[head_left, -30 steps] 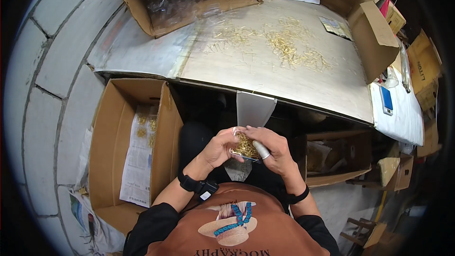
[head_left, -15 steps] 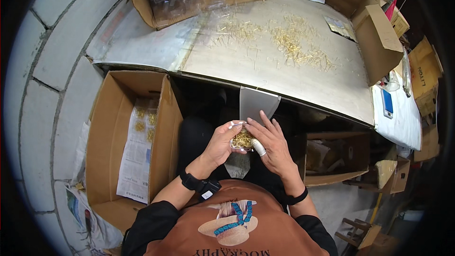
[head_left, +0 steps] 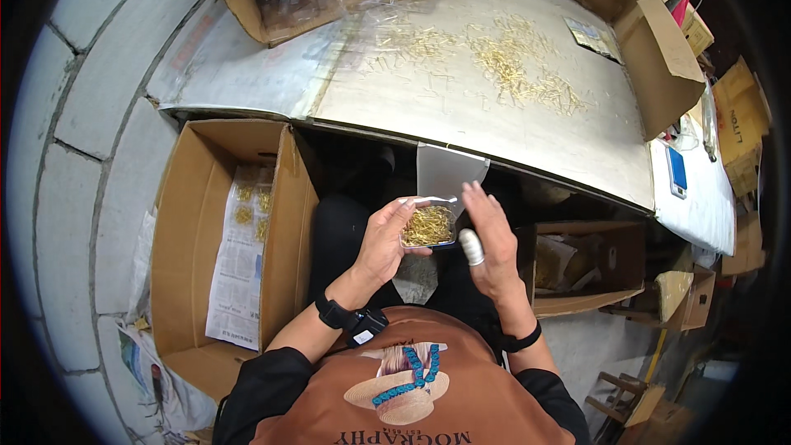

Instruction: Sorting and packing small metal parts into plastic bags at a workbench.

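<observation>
My left hand (head_left: 386, 235) grips a small clear plastic box (head_left: 451, 241) by its left side, thumb on top. Inside lies a tangle of thin gold-coloured metal pins (head_left: 428, 226), whose exact kind is too small to make out. Just right of the box, and apart from it, my right hand (head_left: 492, 243) is raised with fingers stretched out, holding nothing. A white wrap covers its thumb. Beyond both hands, a grey sheet (head_left: 449, 171) hangs at the table's front edge.
More gold pins (head_left: 523, 66) lie scattered across the table (head_left: 395, 111). A carton (head_left: 247, 21) of clear plastic boxes stands at the far left. Left of me, a deep carton (head_left: 177, 255) holds newspaper and several filled boxes. Another carton (head_left: 589, 305) sits at right, and a blue device (head_left: 677, 170) lies on the table's right end.
My right hand has drawn away from the box to the right. The box now shows more of its contents, still in my left hand.
</observation>
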Tool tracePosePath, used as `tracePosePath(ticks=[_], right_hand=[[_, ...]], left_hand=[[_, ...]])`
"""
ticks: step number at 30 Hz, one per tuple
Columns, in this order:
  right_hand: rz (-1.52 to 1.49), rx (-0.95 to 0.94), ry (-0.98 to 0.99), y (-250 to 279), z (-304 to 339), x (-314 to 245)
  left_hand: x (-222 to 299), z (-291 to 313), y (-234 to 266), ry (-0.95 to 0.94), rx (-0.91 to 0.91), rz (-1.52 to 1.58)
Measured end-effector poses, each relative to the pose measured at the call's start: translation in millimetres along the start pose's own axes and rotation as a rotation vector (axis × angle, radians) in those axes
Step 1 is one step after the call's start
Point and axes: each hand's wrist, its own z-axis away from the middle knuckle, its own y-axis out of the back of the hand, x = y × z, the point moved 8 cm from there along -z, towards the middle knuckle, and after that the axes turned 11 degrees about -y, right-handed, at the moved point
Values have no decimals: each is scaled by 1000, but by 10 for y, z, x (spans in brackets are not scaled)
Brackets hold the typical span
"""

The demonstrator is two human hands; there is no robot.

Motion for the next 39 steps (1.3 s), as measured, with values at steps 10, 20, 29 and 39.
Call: tracePosePath(ticks=[10, 20, 29, 39], right_hand=[[71, -161, 3, -107, 46, -86], [-11, -218, -56, -320, 96, 27], [179, -27, -41, -378, 133, 19], [316, -238, 20, -345, 126, -89]], left_hand=[[-16, -10, -39, 9, 18, -3], [-111, -15, 3, -8, 61, -58], [-180, 2, -18, -32, 29, -92], [-43, -97, 3, -138, 27, -60]])
